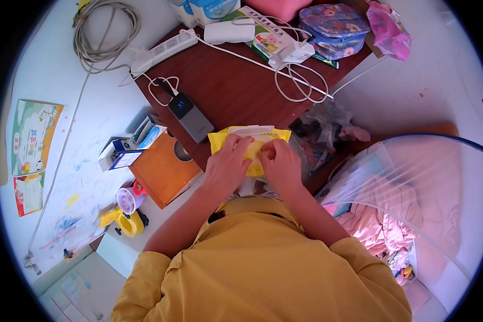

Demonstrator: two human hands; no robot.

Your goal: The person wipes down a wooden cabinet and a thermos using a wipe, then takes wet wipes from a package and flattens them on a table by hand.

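A yellow soft pack of wipes (276,136) with a white plastic lid (252,130) at its far edge is in front of my body, by the near edge of the dark red table (236,80). My left hand (225,167) lies over the left part of the pack, its fingers curled onto it. On the right side my right hand (280,163) has thumb and forefinger pinched together at the pack's middle. Whether a wipe is between those fingertips is too small to tell. Just left of the pack rests a grey power bank (192,119) with a lit display and a plugged-in cable.
A white power strip (163,51), a white box-shaped device (229,32), looped cables and a floral bag (335,31) lie toward the table's back. Clear plastic bags (324,129) sit at right, beside a mesh-covered bed (392,188). An orange-brown box (166,169) stands left.
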